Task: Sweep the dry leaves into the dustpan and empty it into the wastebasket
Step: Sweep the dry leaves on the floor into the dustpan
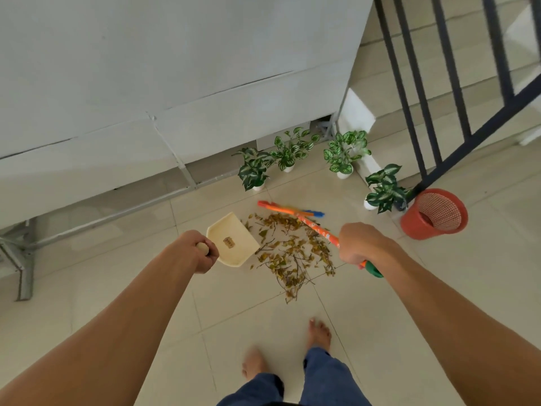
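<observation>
Fingers of the left hand (199,253) are curled round the dustpan's handle. Those of the right hand (361,244) wrap the broom (314,227) shaft near its green end. The dustpan (231,244) sits at the left edge of the dry leaves (292,253), mouth toward them. The broom head lies at the pile's far side, with the shaft slanting back over the leaves. The wastebasket (433,213) stands right of the pile. The pan's handle is mostly hidden in the fist, and I cannot tell whether the bristles touch the floor.
</observation>
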